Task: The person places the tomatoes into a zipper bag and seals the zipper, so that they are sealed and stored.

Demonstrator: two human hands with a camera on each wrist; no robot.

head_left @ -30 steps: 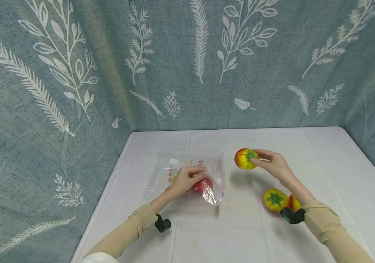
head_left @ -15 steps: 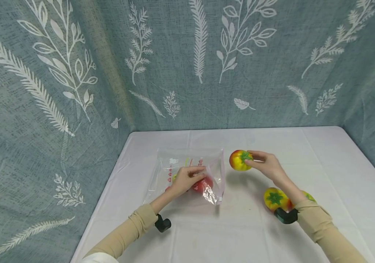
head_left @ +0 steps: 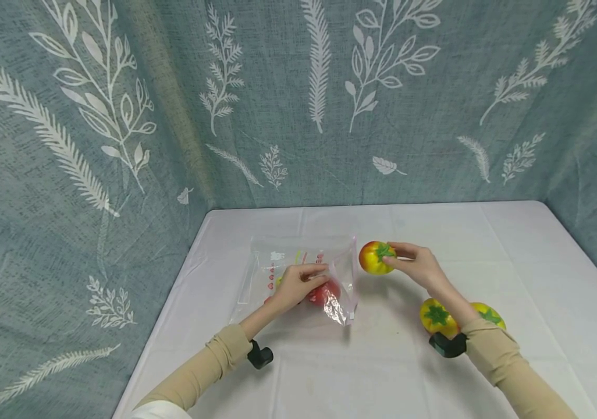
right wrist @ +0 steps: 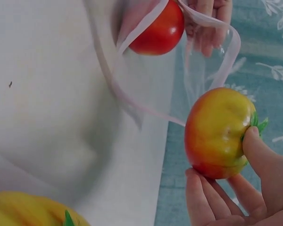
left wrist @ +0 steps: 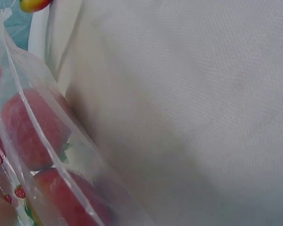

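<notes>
My right hand (head_left: 418, 266) holds a yellow-and-red toy tomato (head_left: 373, 258) between thumb and fingers, its green calyx by the thumb. The tomato is raised just right of the mouth of a clear zip bag (head_left: 260, 262). My left hand (head_left: 292, 288) pinches the bag's upper side near that mouth, and the opening gapes in the right wrist view. Inside the bag, a red tomato (right wrist: 162, 33) shows close to the opening. Through the plastic in the left wrist view, one red tomato (left wrist: 33, 129) lies beside another red tomato (left wrist: 70, 197).
On the white-covered table (head_left: 361, 372), a yellow tomato (head_left: 437, 317) and a second yellow tomato (head_left: 489, 314) sit beneath my right forearm, which partly covers them. A blue-green leaf-patterned curtain (head_left: 288, 99) hangs behind the table and along its sides.
My right hand has moved left with the tomato, closer to the bag's mouth, uncovering more of the second yellow tomato. My left hand stays at the bag.
</notes>
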